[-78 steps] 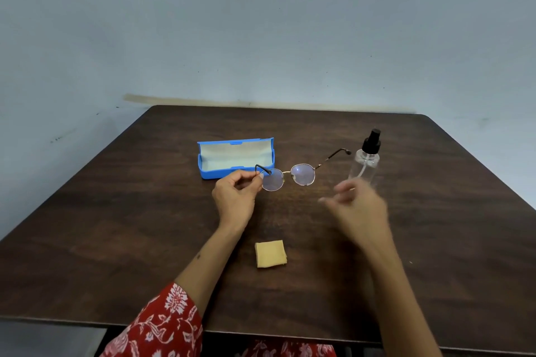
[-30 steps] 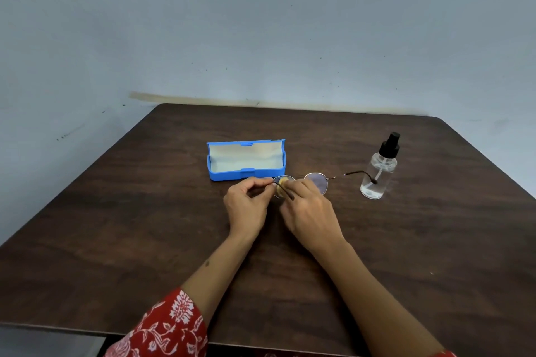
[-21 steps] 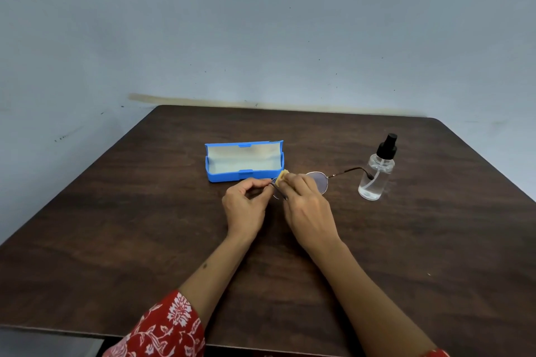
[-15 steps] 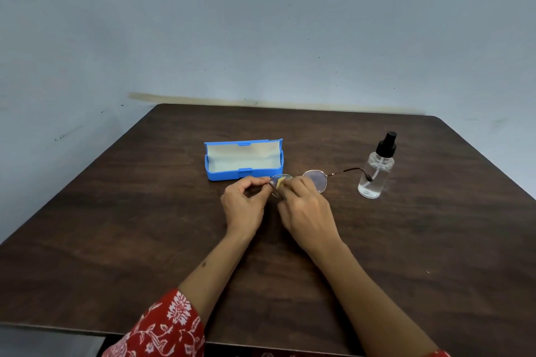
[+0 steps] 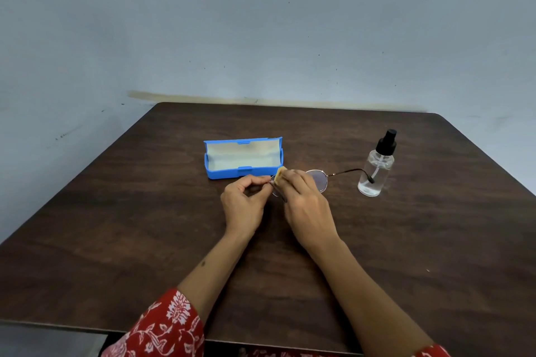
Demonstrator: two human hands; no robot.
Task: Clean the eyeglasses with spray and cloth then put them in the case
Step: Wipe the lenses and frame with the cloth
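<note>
Your red patterned sleeve (image 5: 162,327) sits at the near edge of the dark wooden counter (image 5: 116,240). Your left hand (image 5: 243,206) pinches the glasses (image 5: 320,181) at their left end, while your right hand (image 5: 304,209) presses a yellow cloth (image 5: 280,174) against the left lens, fingers curled round it. Just beyond lies the open blue case (image 5: 242,158); to the right stands the spray bottle (image 5: 377,165), behind the glasses' right arm tip.

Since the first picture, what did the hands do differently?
The right hand took the yellow cloth off the table and now rubs it on the eyeglasses. The left hand keeps pinching the frame. The blue case stays open; the spray bottle still stands.
</note>
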